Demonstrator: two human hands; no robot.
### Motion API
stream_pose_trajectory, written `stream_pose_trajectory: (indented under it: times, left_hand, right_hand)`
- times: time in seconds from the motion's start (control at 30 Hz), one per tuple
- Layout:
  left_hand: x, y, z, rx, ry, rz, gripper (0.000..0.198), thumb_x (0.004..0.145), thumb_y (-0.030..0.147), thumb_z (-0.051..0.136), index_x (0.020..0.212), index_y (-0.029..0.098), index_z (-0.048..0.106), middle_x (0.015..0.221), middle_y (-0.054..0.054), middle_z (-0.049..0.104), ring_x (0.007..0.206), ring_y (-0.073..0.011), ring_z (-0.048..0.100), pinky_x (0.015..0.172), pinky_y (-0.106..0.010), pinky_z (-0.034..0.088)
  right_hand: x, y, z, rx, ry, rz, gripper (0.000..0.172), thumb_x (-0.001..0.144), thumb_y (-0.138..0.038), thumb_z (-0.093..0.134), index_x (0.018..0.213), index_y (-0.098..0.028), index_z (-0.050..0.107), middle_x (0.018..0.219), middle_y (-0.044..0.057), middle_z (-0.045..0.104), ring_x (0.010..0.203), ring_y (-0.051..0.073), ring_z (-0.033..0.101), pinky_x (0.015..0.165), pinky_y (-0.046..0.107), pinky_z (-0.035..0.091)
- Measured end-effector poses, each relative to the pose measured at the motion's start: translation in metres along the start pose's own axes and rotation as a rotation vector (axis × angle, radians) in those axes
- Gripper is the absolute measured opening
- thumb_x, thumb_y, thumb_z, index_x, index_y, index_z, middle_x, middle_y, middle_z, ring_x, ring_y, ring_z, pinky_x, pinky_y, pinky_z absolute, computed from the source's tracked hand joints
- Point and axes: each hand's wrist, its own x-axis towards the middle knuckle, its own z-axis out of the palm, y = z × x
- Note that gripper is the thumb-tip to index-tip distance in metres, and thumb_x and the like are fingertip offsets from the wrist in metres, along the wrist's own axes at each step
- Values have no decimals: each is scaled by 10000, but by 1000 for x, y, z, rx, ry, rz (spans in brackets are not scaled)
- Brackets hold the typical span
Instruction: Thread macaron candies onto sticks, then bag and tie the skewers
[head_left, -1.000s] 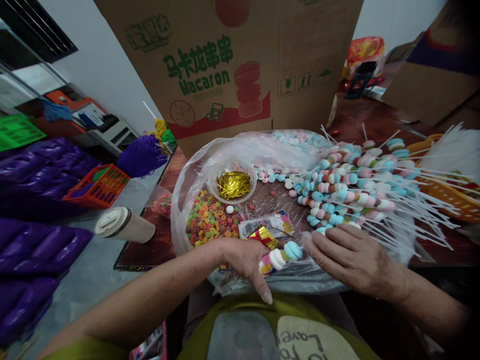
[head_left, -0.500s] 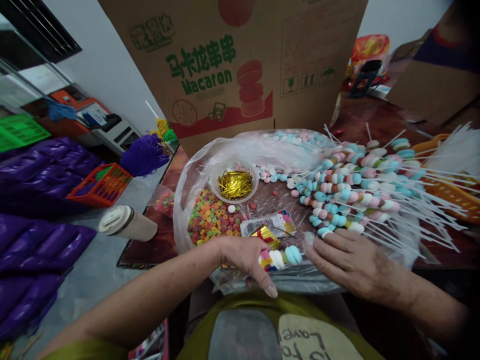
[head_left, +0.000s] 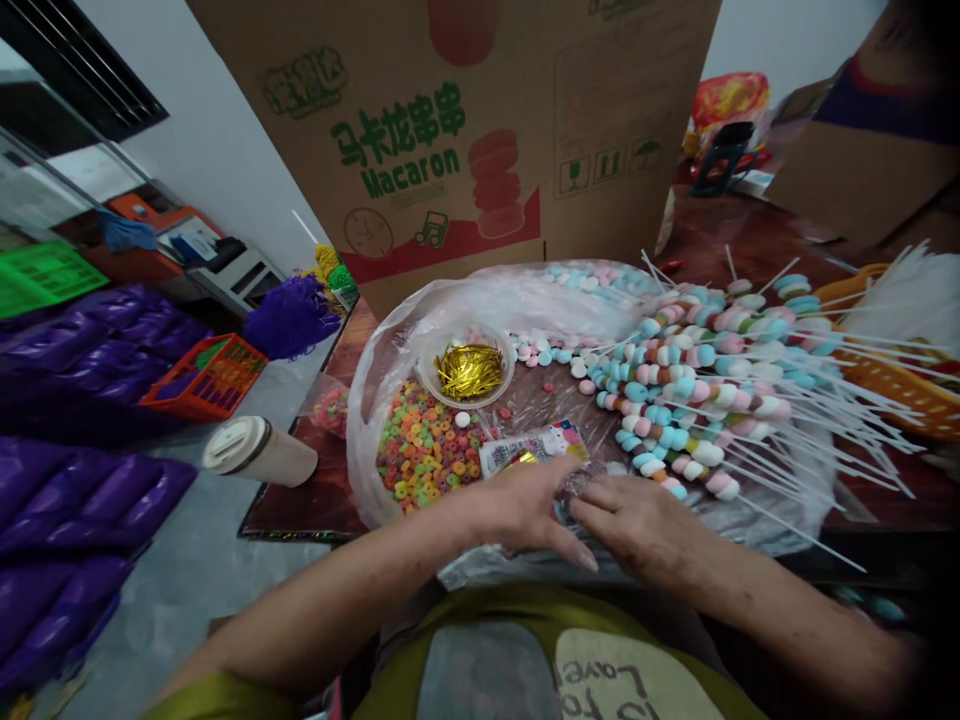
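My left hand (head_left: 525, 510) is curled over the near edge of the plastic sheet. Most of the candy skewer (head_left: 561, 510) in it is hidden, with just a bit of blue showing between the hands. Against it, my right hand (head_left: 630, 515) pinches crinkled clear plastic (head_left: 574, 485) at the fingertips. A printed wrapper (head_left: 536, 447) lies just beyond my left hand. To the right is a pile of marshmallow skewers (head_left: 690, 385) on white sticks. Ring-shaped cereal (head_left: 431, 445) is heaped at the left, beside a clear tub (head_left: 427, 365) of gold twist ties (head_left: 469, 372).
A large cardboard box (head_left: 510, 215) stands behind the work area. A lidded cup (head_left: 262, 450) is on the table's left edge. Loose pastel candies (head_left: 551, 355) lie beyond the wrapper. An orange basket (head_left: 900, 390) stands at the right; purple bundles (head_left: 67, 520) and an orange crate (head_left: 214, 380) are on the floor.
My right hand has moved left from beside the skewer pile to meet my left hand, bringing clear plastic along. The skewer in my left hand is now mostly covered. Skewers formerly behind my right hand show.
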Motion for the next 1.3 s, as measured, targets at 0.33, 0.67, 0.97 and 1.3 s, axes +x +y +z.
stream_pose_trajectory:
  times: [0.33, 0.67, 0.97, 1.3]
  left_hand:
    - [-25, -39, 0, -327, -220, -88, 338, 634, 405, 669, 809, 147, 537, 654, 42, 476, 579, -79, 416, 526, -181, 347]
    - [-24, -42, 16, -555, -55, -122, 387, 618, 378, 682, 910, 165, 542, 657, 39, 515, 548, -88, 466, 537, -205, 393]
    - [-31, -31, 6, -657, -103, -15, 352, 769, 479, 491, 888, 151, 535, 698, 7, 511, 569, -79, 451, 486, -169, 343]
    - [-17, -36, 28, -388, 361, -57, 316, 810, 341, 388, 552, 158, 392, 531, 49, 325, 517, -74, 314, 488, -195, 258]
  right_hand:
    - [1, 6, -13, -41, -26, 22, 240, 809, -73, 368, 833, -159, 590, 700, 44, 562, 640, 146, 465, 571, 274, 301]
    - [14, 22, -25, 9, -70, 81, 218, 839, -150, 383, 886, -153, 595, 740, 70, 568, 713, 170, 457, 648, 300, 305]
    - [21, 22, -22, 153, -88, 93, 233, 868, -166, 353, 704, -153, 518, 676, 50, 523, 666, 155, 418, 611, 282, 270]
    - [33, 12, -2, 58, -97, 109, 172, 816, -129, 410, 732, -166, 555, 717, 56, 563, 718, 174, 452, 643, 315, 283]
